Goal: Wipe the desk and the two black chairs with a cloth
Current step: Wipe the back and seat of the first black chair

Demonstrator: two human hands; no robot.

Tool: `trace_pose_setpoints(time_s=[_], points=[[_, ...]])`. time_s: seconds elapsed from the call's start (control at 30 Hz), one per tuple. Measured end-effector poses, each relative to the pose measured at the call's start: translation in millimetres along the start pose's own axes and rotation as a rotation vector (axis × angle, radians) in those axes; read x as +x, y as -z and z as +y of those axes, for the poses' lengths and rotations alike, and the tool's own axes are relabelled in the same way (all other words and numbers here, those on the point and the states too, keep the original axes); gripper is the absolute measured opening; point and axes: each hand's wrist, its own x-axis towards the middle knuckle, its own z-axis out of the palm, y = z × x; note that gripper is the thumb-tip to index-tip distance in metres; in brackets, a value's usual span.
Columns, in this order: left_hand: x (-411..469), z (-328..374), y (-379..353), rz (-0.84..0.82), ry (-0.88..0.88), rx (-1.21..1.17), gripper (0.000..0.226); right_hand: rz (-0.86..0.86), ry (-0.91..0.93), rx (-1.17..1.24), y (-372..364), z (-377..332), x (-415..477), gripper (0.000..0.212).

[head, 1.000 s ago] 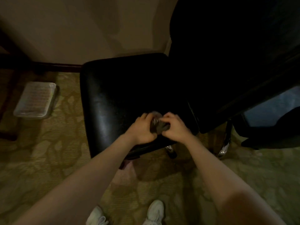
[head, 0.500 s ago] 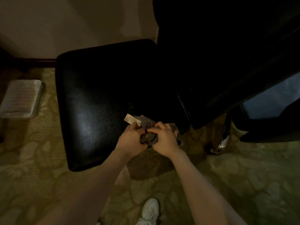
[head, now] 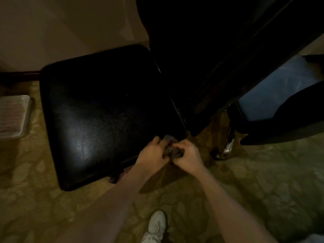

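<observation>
Tho dim: 2 hands (head: 152, 153) (head: 188, 157) w/ 1 cloth (head: 172, 152)

Cloth (head: 171, 151) between both hands at chair seat's (head: 105, 113) near-right corner.

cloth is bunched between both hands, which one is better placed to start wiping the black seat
Probably the left hand. Both grip the cloth, but the left is over a corner of the black chair seat, whose surface spreads to its side; the right hand is off the edge, above carpet.
</observation>
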Motion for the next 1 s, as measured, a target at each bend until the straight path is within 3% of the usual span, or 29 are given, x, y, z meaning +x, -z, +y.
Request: trace_pose_setpoints(time_s=[0.13, 0.2, 0.3, 0.43, 0.57, 0.63, 0.77, 0.87, 1.0], points=[[45.9, 22.3, 23.2, 0.107, -0.117, -0.015, 0.046, 0.285, 0.008, -0.118, 23.8, -4.3, 13.6, 0.055], [57.0, 24.1, 20.9, 0.106, -0.139, -0.023, 0.044, 0.342, -0.029, -0.146, 21.7, 0.2, 17.8, 0.056], [56.9, 22.5, 4.4, 0.040, -0.104, -0.030, 0.045, 0.272, -0.054, -0.043, 14.2, 12.3, 23.8, 0.053], [46.0, 23.0, -12.8, 0.028, -0.016, -0.062, 0.028, 0.133, -0.068, -0.162, 11.6, 28.1, 19.7, 0.047], [28.8, 31.7, -23.4, -0.357, 0.026, -0.003, 0.023, -0.200, -0.130, -0.236, 9.1, 52.1, -0.4, 0.051], [19.4, 39.8, -28.6, -0.444, 0.014, 0.026, 0.025, -0.228, -0.100, -0.268, 8.6, 63.2, -14.9, 0.051], [18.5, 50.9, -18.4, -0.310, 0.016, -0.115, 0.021, -0.020, -0.132, -0.063, 32.0, 61.7, -27.3, 0.053], [26.1, 76.4, 4.8, -0.099, 0.012, -0.239, 0.032, 0.256, -0.146, 0.167, 72.1, 46.2, -35.9, 0.054], [29.1, 110.2, 40.0, 0.173, 0.043, -0.485, 0.033, 0.423, 0.050, 0.233, 120.2, 11.2, -43.0, 0.051]])
